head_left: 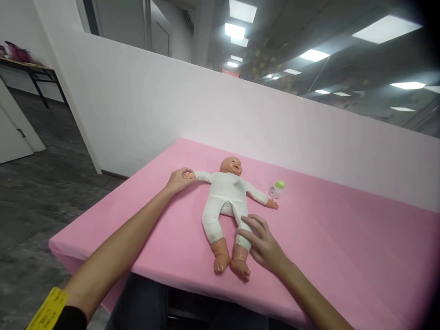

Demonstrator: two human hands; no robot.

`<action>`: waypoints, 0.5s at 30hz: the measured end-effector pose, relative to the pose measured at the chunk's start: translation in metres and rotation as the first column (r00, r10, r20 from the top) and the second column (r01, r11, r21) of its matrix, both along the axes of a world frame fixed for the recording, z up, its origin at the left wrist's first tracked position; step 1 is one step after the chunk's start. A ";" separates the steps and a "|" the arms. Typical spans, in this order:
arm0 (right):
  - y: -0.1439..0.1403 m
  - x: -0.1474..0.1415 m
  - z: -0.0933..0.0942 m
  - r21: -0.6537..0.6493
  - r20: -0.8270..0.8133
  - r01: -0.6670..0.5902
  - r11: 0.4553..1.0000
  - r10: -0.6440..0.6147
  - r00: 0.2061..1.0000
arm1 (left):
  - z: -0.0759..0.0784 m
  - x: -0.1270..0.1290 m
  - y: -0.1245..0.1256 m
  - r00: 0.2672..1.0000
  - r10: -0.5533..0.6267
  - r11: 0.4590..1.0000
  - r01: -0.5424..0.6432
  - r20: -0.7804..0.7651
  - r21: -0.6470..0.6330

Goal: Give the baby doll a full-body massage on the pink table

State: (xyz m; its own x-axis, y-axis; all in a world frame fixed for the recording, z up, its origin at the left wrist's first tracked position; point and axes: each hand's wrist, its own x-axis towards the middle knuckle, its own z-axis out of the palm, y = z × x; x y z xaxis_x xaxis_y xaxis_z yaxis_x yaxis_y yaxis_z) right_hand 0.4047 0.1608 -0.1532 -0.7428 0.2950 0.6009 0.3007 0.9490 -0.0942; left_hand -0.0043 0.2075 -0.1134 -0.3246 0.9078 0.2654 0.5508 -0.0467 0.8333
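Observation:
A baby doll with a white cloth body lies on its back, head toward the wall and feet toward me. My left hand closes around the doll's small hand at the end of its outstretched arm. Across the lower leg on the other side rests my right hand, its fingers apart and lightly bent over the white cloth. That hand's thumb is hard to make out. Near the doll's free hand stands a small clear bottle with a green cap and a printed label.
A pink cloth covers the table, its near edge just above my legs. The white partition runs along the back. On the far left, a dark-legged table carries a pink bag beyond the grey floor.

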 end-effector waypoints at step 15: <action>0.022 -0.006 -0.007 -0.328 -0.204 -0.010 0.945 -0.060 0.977 | 0.001 0.004 -0.001 1.000 -0.012 1.000 0.012 0.021 -0.012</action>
State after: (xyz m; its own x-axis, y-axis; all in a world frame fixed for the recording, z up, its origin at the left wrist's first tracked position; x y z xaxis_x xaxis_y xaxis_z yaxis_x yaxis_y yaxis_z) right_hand 0.3986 0.1824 -0.1602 -0.6013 0.5171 0.6091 0.2642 0.8481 -0.4592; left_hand -0.0002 0.2062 -0.1122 -0.3191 0.9149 0.2474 0.5327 -0.0428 0.8452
